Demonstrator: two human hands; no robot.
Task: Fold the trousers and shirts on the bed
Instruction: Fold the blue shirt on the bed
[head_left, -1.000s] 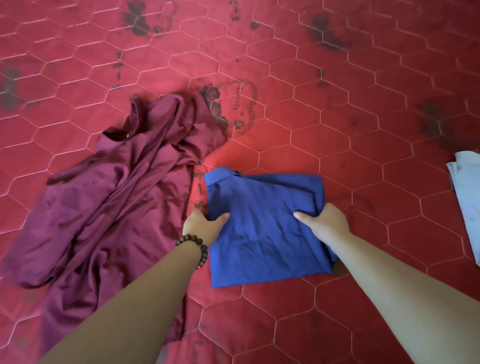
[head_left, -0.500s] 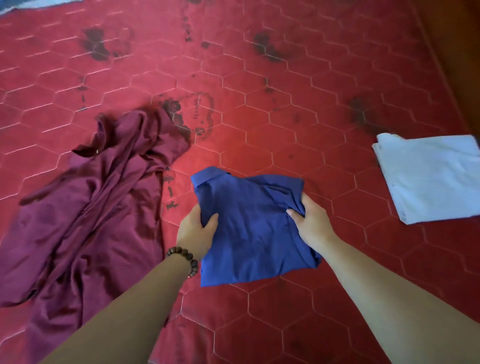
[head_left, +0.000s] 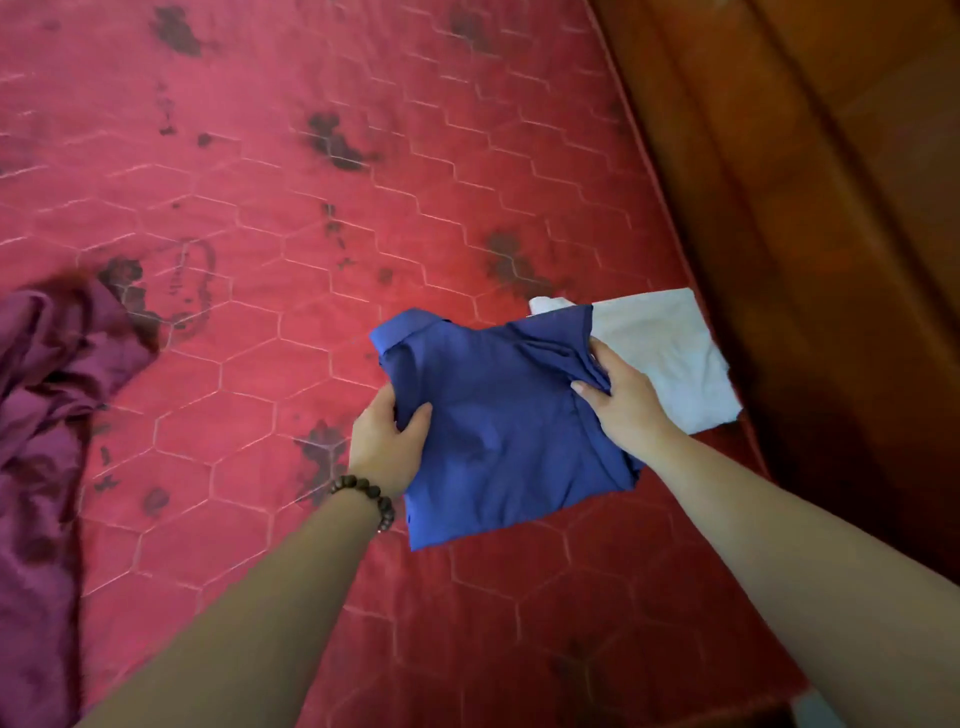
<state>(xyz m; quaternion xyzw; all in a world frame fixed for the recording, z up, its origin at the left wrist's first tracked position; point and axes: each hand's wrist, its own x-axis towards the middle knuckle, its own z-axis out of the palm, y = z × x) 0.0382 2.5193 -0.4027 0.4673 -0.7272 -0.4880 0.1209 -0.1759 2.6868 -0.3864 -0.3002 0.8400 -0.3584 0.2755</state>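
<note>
Red quilted mattress (head_left: 270, 364) with hexagon stitching and dark blotches fills the view; a faded printed mark left of the grip is unreadable. Both hands pinch a folded blue shirt (head_left: 498, 431): left hand (head_left: 387, 449) at its left edge, right hand (head_left: 621, 400) at its right, thumbs on top. Behind the right hand, a folded white shirt (head_left: 670, 358) is partly hidden. Far left, a maroon garment (head_left: 47, 415) is cut off. Brown wood (head_left: 831, 208) lies rightward.

both bare forearms reach forward from the bottom edge, left hand (head_left: 385, 449) with a bead bracelet (head_left: 366, 496) on the wrist and thumb curled over on top, right hand (head_left: 621, 397) fingers curled in too, both pinching cloth
</note>
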